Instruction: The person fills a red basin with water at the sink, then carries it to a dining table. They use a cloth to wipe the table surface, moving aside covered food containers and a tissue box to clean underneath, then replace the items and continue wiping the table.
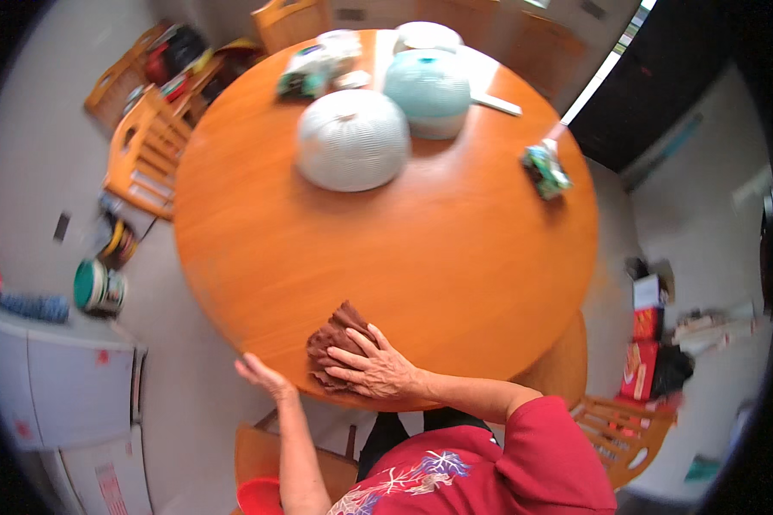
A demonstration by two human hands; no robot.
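Note:
My right hand (375, 367) presses down on a bunched brown cloth (333, 336), its fingers spread and slightly bent over the folds. The cloth lies on the near left part of a round orange-brown wooden table (404, 249), close to the rim. My left hand (266, 376) is just off the table's near left edge, fingers stretched out and holding nothing. Farther off on the tabletop stand a white ribbed dome cover (353, 142) and a pale teal one (429, 93), both away from my hands.
A green-and-white packet (544, 168) lies at the table's right. Bags (309, 70) sit at the far left, and another white dome (429, 36) at the back. Wooden chairs (150, 154) ring the table. A white cabinet (73, 378) and a green-lidded bucket (100, 287) stand left.

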